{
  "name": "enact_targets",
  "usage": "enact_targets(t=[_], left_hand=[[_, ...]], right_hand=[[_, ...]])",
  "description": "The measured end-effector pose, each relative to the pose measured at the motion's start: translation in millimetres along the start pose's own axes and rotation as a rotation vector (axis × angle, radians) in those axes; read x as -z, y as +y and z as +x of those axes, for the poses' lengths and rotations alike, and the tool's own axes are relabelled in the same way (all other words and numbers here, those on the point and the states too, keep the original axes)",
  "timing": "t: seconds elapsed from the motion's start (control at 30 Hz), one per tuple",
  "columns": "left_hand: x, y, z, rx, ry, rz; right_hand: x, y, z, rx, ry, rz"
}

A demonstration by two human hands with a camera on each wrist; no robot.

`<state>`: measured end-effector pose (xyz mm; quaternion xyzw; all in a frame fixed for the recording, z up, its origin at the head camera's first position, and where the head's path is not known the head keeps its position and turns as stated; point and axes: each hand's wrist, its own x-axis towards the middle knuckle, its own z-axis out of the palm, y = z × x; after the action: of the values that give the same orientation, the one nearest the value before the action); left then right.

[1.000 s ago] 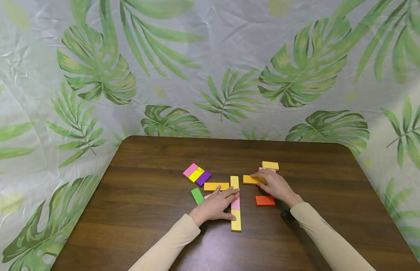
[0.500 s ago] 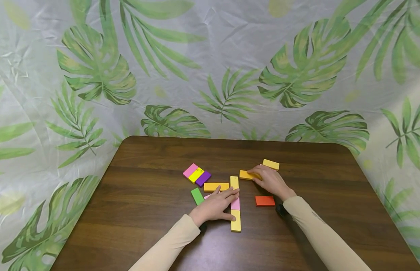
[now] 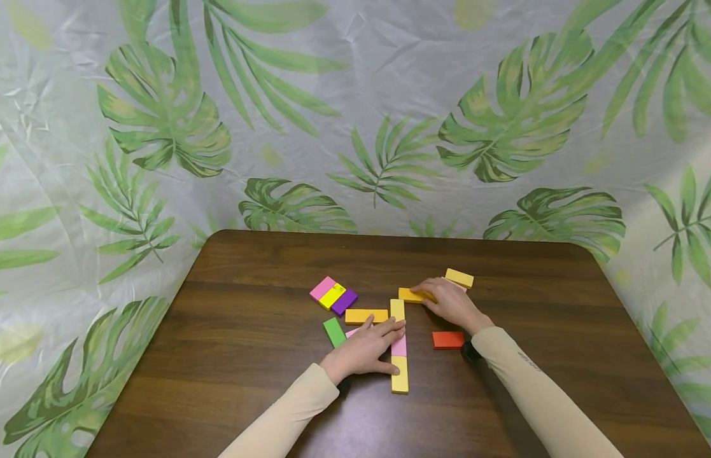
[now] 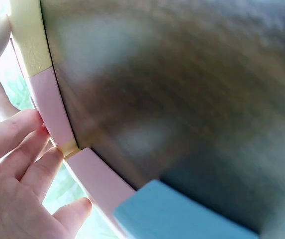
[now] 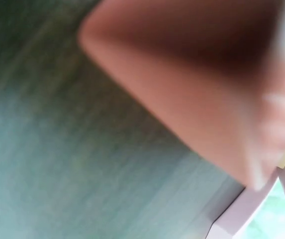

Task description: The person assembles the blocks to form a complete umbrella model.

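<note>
- Two lots of markings show on my head feed: dark lettering on the right sleeve (image 3: 529,375) and a small dark print on the yellow block (image 3: 333,296), both too small for me to read.
- Right hand (image 3: 451,303) pinches the orange block (image 3: 408,294) between thumb and fingers, near the far end of the column; I cannot tell whether block and column touch. My right wrist feed is blurred.
- Left hand (image 3: 363,348), fingers spread and gripping nothing, rests on the column, its thumb on the near cream block (image 3: 400,381), its fingertips over the join of the pink block (image 3: 398,347) and the far cream block (image 3: 397,307).
- Left of the column I see a second orange block (image 3: 359,316) and a green block (image 3: 334,332); right of it, a red block (image 3: 447,340), all on the brown table (image 3: 246,381).
- Yellow sits mid-row, touching a purple block (image 3: 345,302).
</note>
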<state>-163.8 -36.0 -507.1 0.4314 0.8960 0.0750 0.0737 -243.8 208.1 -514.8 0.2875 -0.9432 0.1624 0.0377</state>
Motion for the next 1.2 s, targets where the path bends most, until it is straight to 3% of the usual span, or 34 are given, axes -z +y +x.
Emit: enact_targets(t=[0.57, 1.2], left_hand=[[-0.7, 5.9, -3.4, -0.012, 0.023, 0.036], [-4.0, 5.5, -4.0, -0.003, 0.028, 0.025]], right_hand=[[0.1, 0.3, -4.0, 0.091, 0.008, 0.017], [-2.9, -0.7, -4.9, 0.086, 0.023, 0.001]])
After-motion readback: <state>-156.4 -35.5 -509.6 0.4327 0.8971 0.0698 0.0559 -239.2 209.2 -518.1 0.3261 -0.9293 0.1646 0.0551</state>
